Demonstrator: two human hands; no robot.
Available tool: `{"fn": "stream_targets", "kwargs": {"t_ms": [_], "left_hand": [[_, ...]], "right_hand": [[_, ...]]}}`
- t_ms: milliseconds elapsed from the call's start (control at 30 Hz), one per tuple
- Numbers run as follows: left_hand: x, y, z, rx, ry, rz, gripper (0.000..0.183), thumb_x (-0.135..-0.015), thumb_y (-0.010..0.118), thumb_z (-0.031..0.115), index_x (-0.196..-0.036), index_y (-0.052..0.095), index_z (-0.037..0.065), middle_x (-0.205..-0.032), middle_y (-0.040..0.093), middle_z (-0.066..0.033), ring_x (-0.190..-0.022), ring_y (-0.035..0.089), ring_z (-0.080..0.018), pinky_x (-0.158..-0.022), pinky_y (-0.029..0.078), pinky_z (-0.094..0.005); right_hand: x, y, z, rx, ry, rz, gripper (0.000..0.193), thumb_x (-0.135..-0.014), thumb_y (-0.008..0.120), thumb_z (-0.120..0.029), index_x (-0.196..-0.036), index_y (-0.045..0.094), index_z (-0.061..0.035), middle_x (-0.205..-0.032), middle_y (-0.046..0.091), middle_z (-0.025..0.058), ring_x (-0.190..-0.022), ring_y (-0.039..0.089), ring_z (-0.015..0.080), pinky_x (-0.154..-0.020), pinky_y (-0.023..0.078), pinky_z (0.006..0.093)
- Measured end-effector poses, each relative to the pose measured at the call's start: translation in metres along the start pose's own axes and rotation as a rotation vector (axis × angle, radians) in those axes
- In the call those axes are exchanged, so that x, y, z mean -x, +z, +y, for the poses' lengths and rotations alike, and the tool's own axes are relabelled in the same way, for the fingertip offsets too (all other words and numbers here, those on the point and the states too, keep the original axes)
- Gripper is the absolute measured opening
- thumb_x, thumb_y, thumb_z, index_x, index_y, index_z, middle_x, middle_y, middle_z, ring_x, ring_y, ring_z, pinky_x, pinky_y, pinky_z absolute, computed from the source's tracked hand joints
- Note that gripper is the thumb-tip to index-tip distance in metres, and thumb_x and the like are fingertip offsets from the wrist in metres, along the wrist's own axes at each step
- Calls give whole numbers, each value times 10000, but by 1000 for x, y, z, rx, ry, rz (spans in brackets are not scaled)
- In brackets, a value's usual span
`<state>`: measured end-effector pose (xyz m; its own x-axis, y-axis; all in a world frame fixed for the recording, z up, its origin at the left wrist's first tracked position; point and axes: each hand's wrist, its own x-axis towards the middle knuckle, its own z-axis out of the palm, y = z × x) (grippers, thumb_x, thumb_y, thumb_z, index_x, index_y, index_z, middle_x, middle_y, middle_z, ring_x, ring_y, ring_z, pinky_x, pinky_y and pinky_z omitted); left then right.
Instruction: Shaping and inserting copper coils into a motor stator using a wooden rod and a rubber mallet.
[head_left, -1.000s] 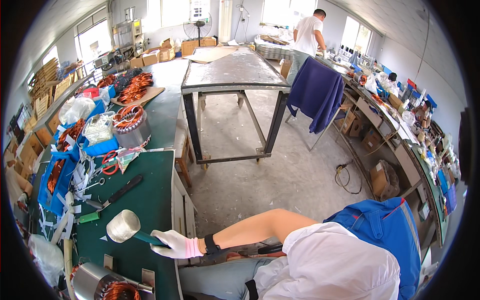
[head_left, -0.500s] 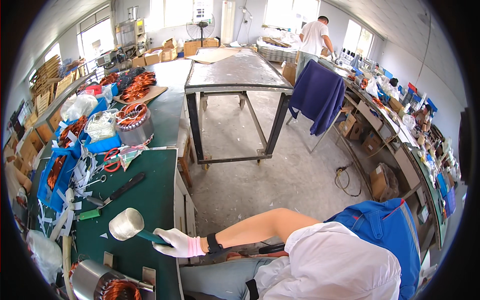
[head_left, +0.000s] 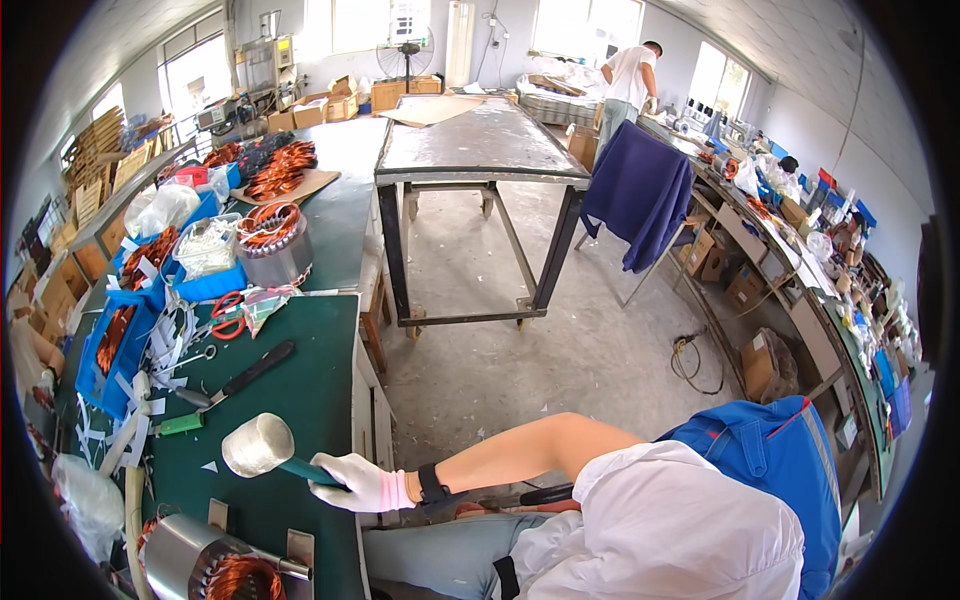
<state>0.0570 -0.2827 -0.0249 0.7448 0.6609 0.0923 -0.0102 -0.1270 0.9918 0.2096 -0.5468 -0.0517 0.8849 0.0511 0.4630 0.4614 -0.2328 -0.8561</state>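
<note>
My right hand [head_left: 362, 484], in a white glove with a pink cuff, is closed round the dark green handle of a mallet [head_left: 258, 447]. Its pale, scuffed head points left, above the green bench top. My left hand is out of view. Below the mallet, at the bottom edge, lies a motor stator [head_left: 185, 550], a steel cylinder with copper windings, partly cut off by the picture. Beyond the mallet are a black-handled knife-like tool [head_left: 245, 376], a green-handled tool [head_left: 180, 425] and red-handled scissors [head_left: 229, 315].
Blue bins [head_left: 118, 350] with copper coils and paper strips line the bench's left side. A second stator [head_left: 274, 245] stands farther back. A metal-topped cart [head_left: 480, 140] is ahead, beside a chair draped in dark blue cloth [head_left: 637, 195]. A person [head_left: 630, 80] works at the far right bench.
The view has shifted slightly, moving the bench a little rightward in the picture. My right hand still grips the mallet, almost unmoved. The far person leans a little differently.
</note>
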Motion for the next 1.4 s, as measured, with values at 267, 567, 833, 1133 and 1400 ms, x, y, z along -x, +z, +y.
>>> {"fn": "stream_targets", "kwargs": {"t_ms": [267,567,833,1133,1400], "left_hand": [[2,0,4,-7,-6,-4,433,-944,463,353,-1168,485,-17,-593,494,-42,-410,414,-91,-356,293,-219],[-3,-7,-8,47,-143,43,591,-918,507,389,-1307,342,-24,-554,487,-46,-415,429,-101,-362,291,-222],[-9,-11,-17,28,-184,41,599,-918,503,375,-1340,300,2,-529,491,-64,-383,401,-117,-347,268,-243],[-7,-7,-8,46,-193,11,578,-917,483,348,-1350,283,22,-513,495,-70,-363,396,-112,-337,244,-235],[-4,-5,1,56,-207,-4,561,-916,464,323,-1359,267,40,-498,498,-75,-346,391,-108,-327,223,-227]], "right_hand": [[0,-1,-1,-5,-35,9,147,-834,578,-102,-926,484,-35,-691,573,97,-586,582,260,-564,452,327],[0,3,2,-14,-92,42,197,-829,594,-99,-945,456,-22,-635,526,140,-552,548,308,-522,418,368],[2,3,6,12,-32,19,196,-830,589,-96,-950,451,-25,-651,533,139,-564,548,312,-536,425,364],[3,2,2,8,-28,10,192,-829,587,-87,-953,453,-26,-683,560,139,-599,576,312,-559,443,355],[2,1,1,-2,-34,7,192,-829,586,-86,-955,454,-25,-694,568,136,-610,585,313,-568,450,351]]}}
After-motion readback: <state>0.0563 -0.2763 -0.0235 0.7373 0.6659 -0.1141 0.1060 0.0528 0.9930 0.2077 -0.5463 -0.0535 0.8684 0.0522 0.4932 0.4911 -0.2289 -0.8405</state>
